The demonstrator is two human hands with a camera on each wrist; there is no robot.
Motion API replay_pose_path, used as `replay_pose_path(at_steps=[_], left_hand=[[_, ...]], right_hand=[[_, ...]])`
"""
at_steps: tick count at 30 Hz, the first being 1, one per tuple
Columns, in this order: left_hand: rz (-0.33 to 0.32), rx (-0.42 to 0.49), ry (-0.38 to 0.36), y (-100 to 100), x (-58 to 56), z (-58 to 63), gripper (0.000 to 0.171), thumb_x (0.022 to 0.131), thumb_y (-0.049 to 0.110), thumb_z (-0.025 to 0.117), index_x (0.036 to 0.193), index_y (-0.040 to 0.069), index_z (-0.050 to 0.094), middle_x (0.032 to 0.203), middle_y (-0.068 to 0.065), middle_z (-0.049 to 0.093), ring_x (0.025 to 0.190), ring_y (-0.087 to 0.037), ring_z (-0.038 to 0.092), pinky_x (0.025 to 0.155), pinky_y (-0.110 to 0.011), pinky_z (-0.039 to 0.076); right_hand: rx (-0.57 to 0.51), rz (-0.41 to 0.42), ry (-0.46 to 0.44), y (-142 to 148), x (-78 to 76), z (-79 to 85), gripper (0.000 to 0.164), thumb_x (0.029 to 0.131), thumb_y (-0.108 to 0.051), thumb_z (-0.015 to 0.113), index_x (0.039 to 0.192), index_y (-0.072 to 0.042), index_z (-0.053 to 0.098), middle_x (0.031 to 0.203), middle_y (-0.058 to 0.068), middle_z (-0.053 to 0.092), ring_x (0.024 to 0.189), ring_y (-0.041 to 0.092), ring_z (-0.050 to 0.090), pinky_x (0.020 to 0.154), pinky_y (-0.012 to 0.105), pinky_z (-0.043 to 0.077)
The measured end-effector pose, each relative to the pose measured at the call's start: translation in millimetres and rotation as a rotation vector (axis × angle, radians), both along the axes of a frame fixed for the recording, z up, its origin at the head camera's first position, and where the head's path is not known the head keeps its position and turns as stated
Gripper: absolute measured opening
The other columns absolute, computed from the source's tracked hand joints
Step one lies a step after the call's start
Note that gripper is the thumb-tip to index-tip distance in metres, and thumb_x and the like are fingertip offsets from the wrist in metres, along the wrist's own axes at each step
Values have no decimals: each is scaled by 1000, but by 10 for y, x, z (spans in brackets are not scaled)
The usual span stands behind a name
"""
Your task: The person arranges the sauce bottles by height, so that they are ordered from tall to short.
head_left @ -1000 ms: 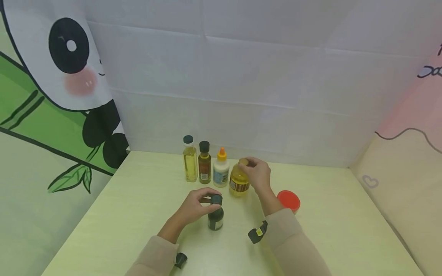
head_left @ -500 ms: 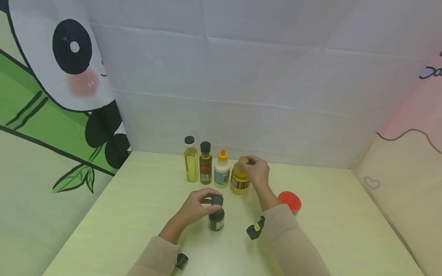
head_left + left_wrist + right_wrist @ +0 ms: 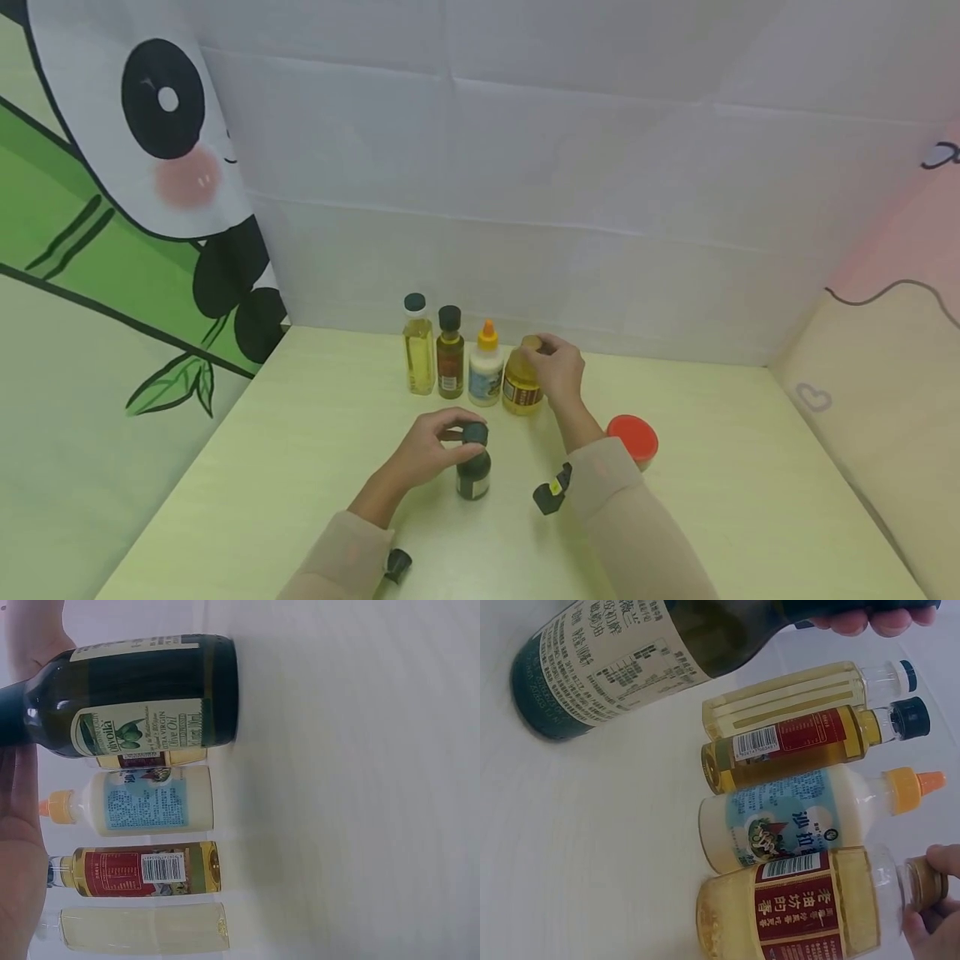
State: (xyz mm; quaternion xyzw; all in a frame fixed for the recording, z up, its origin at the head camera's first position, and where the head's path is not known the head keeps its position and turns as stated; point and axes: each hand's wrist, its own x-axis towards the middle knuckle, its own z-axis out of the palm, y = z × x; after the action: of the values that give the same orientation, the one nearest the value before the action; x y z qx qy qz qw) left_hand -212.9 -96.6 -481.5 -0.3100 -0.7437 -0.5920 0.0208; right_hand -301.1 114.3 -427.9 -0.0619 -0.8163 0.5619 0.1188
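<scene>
Remotely, I have the left hand (image 3: 426,450) pinching the dark green bottle (image 3: 473,478) near the centre and the right hand (image 3: 562,373) pinching the yellow oil bottle (image 3: 521,392) farther off, just right of the white bottle (image 3: 486,373), each by its top, probably to steady it upright.

The right hand (image 3: 934,935) pinches the gold cap (image 3: 925,883) of a clear, red-labelled oil bottle (image 3: 799,909). Beside it stands a blue-labelled white squeeze bottle (image 3: 780,817). The left hand (image 3: 889,622) holds a dark green glass bottle (image 3: 622,664).
</scene>
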Motion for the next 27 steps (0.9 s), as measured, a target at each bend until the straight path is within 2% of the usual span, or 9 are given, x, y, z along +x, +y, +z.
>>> replay_pose_path(at_steps=[6, 13, 20, 27], left_hand=[[-2, -5, 9, -3, -17, -7, 28, 87, 3, 73, 114, -2, 65, 109, -13, 67, 97, -28, 64, 86, -36, 55], [15, -17, 14, -1, -35, 2, 29, 87, 4, 73, 115, -1, 65, 110, -12, 67, 97, -22, 64, 86, -37, 55], [30, -19, 7, 13, -21, -9, 30, 86, -2, 71, 116, -4, 64, 112, -16, 66, 98, -29, 64, 86, -42, 54], [25, -5, 2, 12, -7, -37, 30, 87, 1, 73, 115, -3, 64, 111, -15, 66, 99, -28, 65, 87, -40, 54]], right_hand=[[-6, -3, -1, -10, -16, 9, 40, 87, -17, 75, 123, -3, 65, 112, 15, 67, 104, 29, 61, 88, 40, 53], [-37, 1, -5, -29, -16, 36, 43, 89, -16, 73, 128, -3, 62, 121, 16, 64, 112, 30, 60, 94, 40, 50], [-7, 21, -26, -26, 17, 42, 50, 90, -19, 72, 135, -3, 56, 127, 16, 61, 117, 30, 57, 98, 41, 47], [38, 38, -3, 10, 78, 61, 58, 89, -23, 71, 140, -6, 51, 137, 14, 54, 126, 31, 49, 102, 46, 43]])
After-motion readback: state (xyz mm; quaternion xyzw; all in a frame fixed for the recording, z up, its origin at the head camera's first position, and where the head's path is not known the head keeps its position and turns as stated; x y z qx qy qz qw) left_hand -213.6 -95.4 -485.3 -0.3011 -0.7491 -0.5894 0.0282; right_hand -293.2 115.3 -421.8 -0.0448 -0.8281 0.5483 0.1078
